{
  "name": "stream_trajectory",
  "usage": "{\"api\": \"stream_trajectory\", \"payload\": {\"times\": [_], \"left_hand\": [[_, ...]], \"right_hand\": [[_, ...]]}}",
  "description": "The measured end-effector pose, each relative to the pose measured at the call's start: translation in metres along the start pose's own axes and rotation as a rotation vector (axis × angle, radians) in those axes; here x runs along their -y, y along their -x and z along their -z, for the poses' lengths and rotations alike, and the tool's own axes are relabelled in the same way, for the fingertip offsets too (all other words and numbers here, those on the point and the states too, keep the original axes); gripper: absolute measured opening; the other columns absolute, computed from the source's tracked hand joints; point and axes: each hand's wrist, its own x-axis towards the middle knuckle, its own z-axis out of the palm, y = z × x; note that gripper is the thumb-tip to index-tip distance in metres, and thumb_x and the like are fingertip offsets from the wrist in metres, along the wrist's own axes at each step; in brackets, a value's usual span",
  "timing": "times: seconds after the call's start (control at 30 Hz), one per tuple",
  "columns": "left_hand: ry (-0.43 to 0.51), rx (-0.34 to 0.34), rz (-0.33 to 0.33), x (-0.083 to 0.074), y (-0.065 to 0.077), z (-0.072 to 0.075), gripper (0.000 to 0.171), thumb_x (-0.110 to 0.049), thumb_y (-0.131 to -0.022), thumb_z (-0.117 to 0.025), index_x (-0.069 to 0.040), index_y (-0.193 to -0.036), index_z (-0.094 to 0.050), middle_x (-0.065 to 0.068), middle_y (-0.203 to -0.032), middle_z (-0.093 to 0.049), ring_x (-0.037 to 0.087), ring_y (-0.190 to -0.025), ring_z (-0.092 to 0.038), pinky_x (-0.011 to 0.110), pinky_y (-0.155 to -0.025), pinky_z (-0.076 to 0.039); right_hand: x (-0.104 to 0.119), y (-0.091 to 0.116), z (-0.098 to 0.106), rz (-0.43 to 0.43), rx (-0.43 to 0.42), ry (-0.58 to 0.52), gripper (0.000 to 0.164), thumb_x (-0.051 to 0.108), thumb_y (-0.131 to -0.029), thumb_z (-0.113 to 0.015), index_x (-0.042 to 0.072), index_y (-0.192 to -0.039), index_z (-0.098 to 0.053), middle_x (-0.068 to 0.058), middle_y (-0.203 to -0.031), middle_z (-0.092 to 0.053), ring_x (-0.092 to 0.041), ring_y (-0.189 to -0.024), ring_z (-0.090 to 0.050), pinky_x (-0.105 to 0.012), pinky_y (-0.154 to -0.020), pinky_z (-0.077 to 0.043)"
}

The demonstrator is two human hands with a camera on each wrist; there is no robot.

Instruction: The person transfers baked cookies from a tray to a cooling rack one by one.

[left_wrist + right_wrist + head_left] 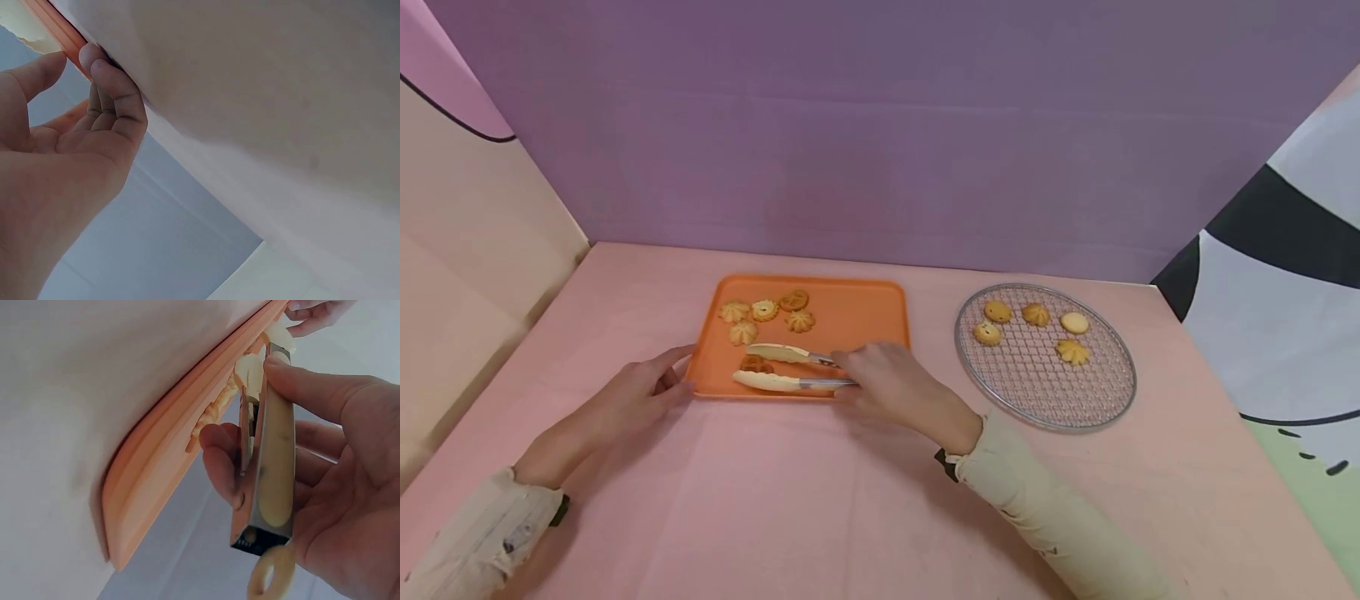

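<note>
My right hand (898, 387) grips a pair of metal tongs with cream tips (775, 382), its thumb along one arm in the right wrist view. The tong tips lie over the front of an orange tray (857, 321), spread on either side of a brown pretzel-shaped cookie (756, 364). At the tray's left edge my left hand (632, 396) holds the rim, thumb on one side and curled fingers (119, 90) on the other. Several cookies sit at the tray's back left, among them a flower-shaped one (743, 333), a ring-like one (765, 310) and another pretzel-shaped one (793, 301).
Right of the tray, a round wire rack (1037, 392) bears several cookies, including a plain oval one (1075, 322) and a flower-shaped one (1072, 352). Both stand on a pink tabletop (760, 500). A purple wall panel (880, 183) rises behind, with side panels left and right.
</note>
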Motion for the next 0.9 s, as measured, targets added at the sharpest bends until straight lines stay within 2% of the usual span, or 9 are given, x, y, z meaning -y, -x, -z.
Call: {"api": "stream_trajectory", "payload": {"times": [0.13, 0.27, 0.37, 0.47, 0.7, 0.9], "left_hand": [[-0.001, -0.002, -0.004, 0.0, -0.001, 0.0, 0.055, -0.015, -0.098, -0.064, 0.003, -0.145, -0.043, -0.002, -0.081, -0.062, 0.01, -0.07, -0.053, 0.024, -0.064, -0.045], [-0.002, 0.009, 0.01, -0.001, -0.001, 0.0, 0.055, -0.015, -0.098, -0.064, 0.004, -0.145, -0.042, -0.001, -0.082, -0.062, 0.011, -0.071, -0.053, 0.024, -0.064, -0.045], [0.005, 0.011, 0.017, -0.002, -0.001, 0.001, 0.056, -0.015, -0.098, -0.064, 0.004, -0.145, -0.042, 0.0, -0.082, -0.062, 0.012, -0.071, -0.053, 0.024, -0.064, -0.045], [0.011, 0.003, 0.017, -0.002, 0.0, 0.001, 0.055, -0.015, -0.097, -0.065, 0.003, -0.145, -0.043, 0.0, -0.082, -0.062, 0.013, -0.071, -0.053, 0.024, -0.064, -0.045], [0.03, 0.007, 0.005, 0.002, -0.001, -0.001, 0.056, -0.016, -0.099, -0.064, 0.003, -0.146, -0.041, 0.0, -0.083, -0.061, 0.01, -0.071, -0.053, 0.024, -0.063, -0.044], [0.041, 0.01, 0.006, 0.002, -0.001, -0.001, 0.057, -0.018, -0.099, -0.063, 0.004, -0.147, -0.041, 0.0, -0.083, -0.062, 0.011, -0.07, -0.053, 0.024, -0.063, -0.044]], "right_hand": [[-0.004, 0.004, 0.0, 0.009, -0.04, -0.008, 0.032, 0.021, -0.088, -0.078, 0.004, -0.114, -0.068, -0.001, -0.084, -0.069, -0.013, -0.069, -0.063, -0.031, -0.063, -0.053], [-0.009, 0.01, 0.0, 0.034, -0.082, -0.028, 0.039, 0.02, -0.089, -0.077, 0.001, -0.122, -0.065, -0.008, -0.101, -0.073, -0.021, -0.085, -0.069, -0.035, -0.074, -0.056], [-0.013, 0.017, 0.002, 0.047, -0.103, -0.028, 0.044, 0.019, -0.09, -0.076, 0.0, -0.128, -0.063, -0.011, -0.113, -0.071, -0.026, -0.099, -0.068, -0.038, -0.084, -0.055], [-0.016, 0.025, 0.004, 0.047, -0.11, -0.007, 0.046, 0.02, -0.09, -0.075, 0.0, -0.13, -0.062, -0.013, -0.119, -0.069, -0.028, -0.106, -0.066, -0.039, -0.09, -0.053], [-0.024, 0.043, 0.007, 0.002, -0.088, 0.023, 0.047, 0.019, -0.091, -0.075, 0.001, -0.132, -0.061, -0.013, -0.12, -0.068, -0.028, -0.106, -0.066, -0.039, -0.091, -0.052], [-0.029, 0.058, 0.009, 0.012, -0.131, 0.014, 0.048, 0.017, -0.089, -0.076, 0.0, -0.131, -0.062, -0.014, -0.121, -0.068, -0.03, -0.107, -0.066, -0.041, -0.091, -0.052]]}}
